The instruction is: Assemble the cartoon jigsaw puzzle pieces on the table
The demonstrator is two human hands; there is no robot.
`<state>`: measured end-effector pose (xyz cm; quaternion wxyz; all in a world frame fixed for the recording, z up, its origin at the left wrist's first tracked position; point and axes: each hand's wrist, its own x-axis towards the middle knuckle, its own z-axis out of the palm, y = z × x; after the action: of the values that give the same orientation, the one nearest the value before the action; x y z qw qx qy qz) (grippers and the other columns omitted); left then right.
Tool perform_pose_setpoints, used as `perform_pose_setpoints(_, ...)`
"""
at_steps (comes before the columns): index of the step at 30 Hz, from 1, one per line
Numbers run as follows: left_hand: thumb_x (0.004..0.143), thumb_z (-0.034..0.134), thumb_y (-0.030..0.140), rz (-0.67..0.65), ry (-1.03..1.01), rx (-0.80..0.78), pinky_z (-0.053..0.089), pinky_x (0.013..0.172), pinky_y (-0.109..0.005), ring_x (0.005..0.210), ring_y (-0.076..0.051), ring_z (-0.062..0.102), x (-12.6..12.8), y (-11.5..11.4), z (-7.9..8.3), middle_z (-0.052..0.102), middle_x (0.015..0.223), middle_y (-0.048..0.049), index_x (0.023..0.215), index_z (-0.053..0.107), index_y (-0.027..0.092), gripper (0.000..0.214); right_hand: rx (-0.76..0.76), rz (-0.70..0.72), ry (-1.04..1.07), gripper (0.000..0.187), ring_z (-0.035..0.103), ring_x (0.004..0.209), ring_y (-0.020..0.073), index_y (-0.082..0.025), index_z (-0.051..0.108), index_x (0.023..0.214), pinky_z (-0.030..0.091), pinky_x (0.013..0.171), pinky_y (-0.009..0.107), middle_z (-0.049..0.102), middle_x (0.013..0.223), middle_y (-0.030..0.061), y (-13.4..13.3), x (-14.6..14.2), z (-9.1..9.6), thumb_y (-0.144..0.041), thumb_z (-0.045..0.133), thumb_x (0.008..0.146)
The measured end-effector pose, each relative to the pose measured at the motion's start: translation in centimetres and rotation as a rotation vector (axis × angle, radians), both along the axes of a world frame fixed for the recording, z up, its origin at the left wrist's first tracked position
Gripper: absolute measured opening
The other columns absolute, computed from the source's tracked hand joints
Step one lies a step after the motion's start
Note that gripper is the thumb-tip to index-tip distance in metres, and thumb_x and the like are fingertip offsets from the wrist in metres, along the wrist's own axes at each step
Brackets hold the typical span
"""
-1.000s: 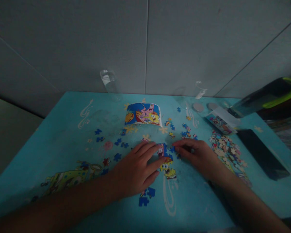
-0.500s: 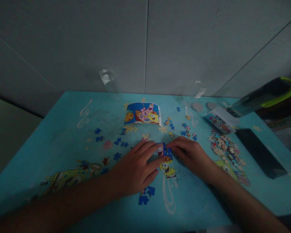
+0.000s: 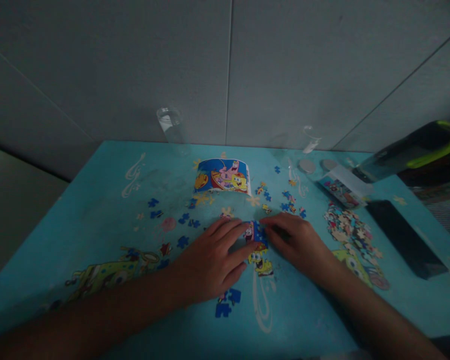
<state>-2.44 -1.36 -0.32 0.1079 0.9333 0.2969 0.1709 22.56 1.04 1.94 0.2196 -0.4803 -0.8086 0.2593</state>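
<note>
Worktop (image 3: 303, 315): turquoise, dim.
Left hand (image 3: 212, 262): grip apart, touching joined pieces (image 3: 261, 246).
Right hand (image 3: 298, 241): at their right side, grip unclear.

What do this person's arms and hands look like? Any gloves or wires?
The left hand and right hand are bare: no gloves or wires show. The left forearm and right forearm show no sleeve, watch or bracelet in this dim picture.

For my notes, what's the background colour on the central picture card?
Blue on the central picture card; the head view shows it.
</note>
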Motion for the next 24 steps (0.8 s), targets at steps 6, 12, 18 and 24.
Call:
perform_pose_setpoints(6, 0.096, 0.058, 0.031, 0.022, -0.007, -0.028, 0.032, 0.120, -0.061, 0.140, -0.032, 0.042, 0.3, 0.1, 0.1, 0.047, 0.149, -0.0128, 0.144, 0.052, 0.024, 0.048, -0.018, 0.047, -0.016, 0.021, 0.066, 0.087, 0.0166, -0.024, 0.074, 0.110, 0.050, 0.082, 0.031, 0.072, 0.094, 0.0024, 0.1, 0.5, 0.4, -0.021, 0.057, 0.097)
perform_pose_setpoints(12, 0.095, 0.058, 0.030, 0.025, -0.016, -0.029, 0.032, 0.120, -0.059, 0.139, -0.031, 0.043, 0.3, 0.2, 0.1, 0.047, 0.149, -0.0118, 0.142, 0.053, 0.023, 0.048, -0.034, 0.042, -0.018, 0.019, 0.067, 0.084, 0.0163, -0.024, 0.075, 0.104, 0.050, 0.082, 0.031, 0.073, 0.092, 0.0021, 0.0, 0.4, 0.5, -0.019, 0.058, 0.096)
perform_pose_setpoints(18, 0.096, 0.057, 0.029, 0.009, 0.025, -0.018, 0.031, 0.121, -0.059, 0.141, -0.031, 0.040, 0.1, 0.3, 0.1, 0.045, 0.151, -0.0119, 0.145, 0.049, 0.023, 0.050, -0.040, -0.187, -0.006, 0.020, 0.069, 0.081, 0.0176, -0.024, 0.075, 0.107, 0.052, 0.075, 0.030, 0.076, 0.094, 0.0029, 1.1, 2.6, 1.4, -0.027, 0.058, 0.095)
perform_pose_setpoints(24, 0.097, 0.056, 0.028, 0.001, 0.042, 0.012, 0.034, 0.120, -0.061, 0.142, -0.031, 0.039, -0.1, 0.3, -0.3, 0.043, 0.152, -0.0128, 0.147, 0.048, 0.024, 0.051, 0.109, -0.570, -0.189, 0.025, 0.068, 0.070, 0.0207, -0.022, 0.077, 0.102, 0.048, 0.065, 0.034, 0.077, 0.084, 0.0043, 4.1, 7.5, 0.9, -0.037, 0.061, 0.091)
